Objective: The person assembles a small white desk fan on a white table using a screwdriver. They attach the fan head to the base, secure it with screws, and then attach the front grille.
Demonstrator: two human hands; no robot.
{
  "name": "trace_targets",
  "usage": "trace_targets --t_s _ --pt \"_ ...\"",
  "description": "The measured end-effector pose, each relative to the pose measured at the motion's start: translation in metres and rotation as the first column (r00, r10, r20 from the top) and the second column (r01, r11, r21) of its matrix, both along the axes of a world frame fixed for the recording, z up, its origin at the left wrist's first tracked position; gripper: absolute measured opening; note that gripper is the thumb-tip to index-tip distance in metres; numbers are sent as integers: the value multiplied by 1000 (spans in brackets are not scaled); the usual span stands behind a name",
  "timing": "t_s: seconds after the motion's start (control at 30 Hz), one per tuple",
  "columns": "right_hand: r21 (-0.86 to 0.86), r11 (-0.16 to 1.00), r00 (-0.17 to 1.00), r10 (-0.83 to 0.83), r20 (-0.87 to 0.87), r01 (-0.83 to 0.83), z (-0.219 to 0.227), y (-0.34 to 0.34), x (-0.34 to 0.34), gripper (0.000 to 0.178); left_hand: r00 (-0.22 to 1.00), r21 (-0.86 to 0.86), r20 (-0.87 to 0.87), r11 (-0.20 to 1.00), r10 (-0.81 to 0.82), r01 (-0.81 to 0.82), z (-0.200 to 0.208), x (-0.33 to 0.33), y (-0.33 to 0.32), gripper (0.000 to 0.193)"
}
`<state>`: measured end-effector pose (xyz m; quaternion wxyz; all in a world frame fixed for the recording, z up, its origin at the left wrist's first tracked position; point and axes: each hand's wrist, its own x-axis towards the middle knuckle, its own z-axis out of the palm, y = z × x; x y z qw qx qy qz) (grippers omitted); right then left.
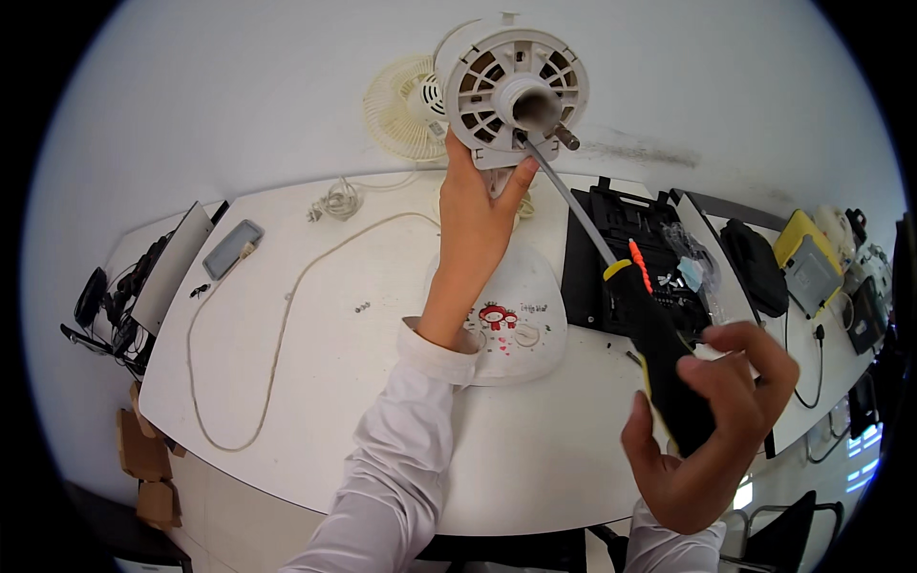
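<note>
In my left hand (478,205) is the neck below a white fan motor housing (478,72), held up above the desk. The housing's round slotted face is toward me, with a hollow tube in its middle and a short dark metal pin at its lower right. A long screwdriver (659,353) with a black and yellow handle is in my right hand (721,430), thumb and fingers around the handle's end. Its shaft slants up left, and the tip sits at an opening below the tube. The white fan base (521,349), printed with red cartoon figures, stands on the desk beneath.
A yellowed fan grille (396,110) is at the wall behind. Across the white desk (325,420) loops a pale cord (277,353), running to a grey power strip (232,248). A black toolbox (611,229) lies at right, with an orange-red tool (640,265) in it. Small screws (362,307) lie left of centre.
</note>
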<state>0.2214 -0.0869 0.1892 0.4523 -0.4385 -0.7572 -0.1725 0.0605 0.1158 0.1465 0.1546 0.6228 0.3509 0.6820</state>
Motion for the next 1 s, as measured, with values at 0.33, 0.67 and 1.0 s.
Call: trace_targets --t_s 0.33,0.67,1.0 --pt "111 956 962 -273 -7 272 6 19 12 18 1000 -49 -11 999 -21 20 7 2 -5 61" --pt "-105 988 993 -115 -32 111 0 0 5 32 999 -31 -17 999 -42 41 3 3 -4 62" --pt "17 1000 998 6 60 -7 -8 -5 -10 39 999 -10 -49 1000 13 -13 -3 -6 -1 63"
